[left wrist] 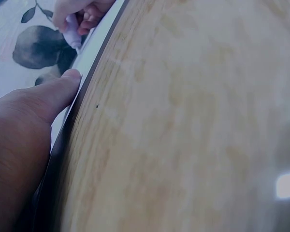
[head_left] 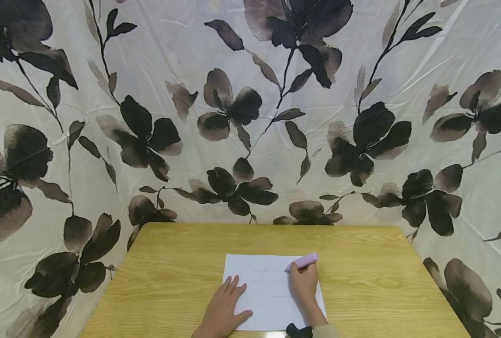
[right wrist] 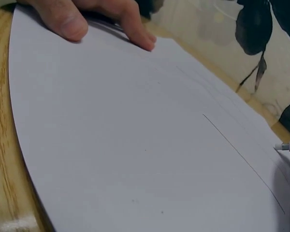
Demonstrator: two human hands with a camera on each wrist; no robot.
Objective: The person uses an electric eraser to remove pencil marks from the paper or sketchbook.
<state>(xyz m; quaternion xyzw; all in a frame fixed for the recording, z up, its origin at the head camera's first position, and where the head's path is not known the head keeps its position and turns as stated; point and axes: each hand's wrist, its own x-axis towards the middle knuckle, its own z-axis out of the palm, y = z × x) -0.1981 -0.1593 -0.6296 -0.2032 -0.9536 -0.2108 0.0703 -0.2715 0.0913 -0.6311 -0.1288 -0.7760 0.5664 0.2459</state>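
Note:
A white sheet of paper (head_left: 260, 310) lies on the wooden table, with a few thin, roughly level lines drawn across it. My right hand (head_left: 306, 286) grips a thick lilac pen (head_left: 306, 260), its tip down at the right end of the topmost line in the head view. In the right wrist view, only the pale tip of the pen (right wrist: 284, 146) shows at the right edge, close over the paper. My left hand (head_left: 222, 307) rests with spread fingers on the sheet's left side. The thumb of the left hand (left wrist: 34, 108) lies along the paper's near edge in the left wrist view.
The yellow wooden table (head_left: 170, 281) extends on both sides of the sheet. Behind it hangs a white cloth (head_left: 182, 47) with dark flowers. A black strap (head_left: 298, 331) circles the right wrist, by a light sleeve (head_left: 324, 331).

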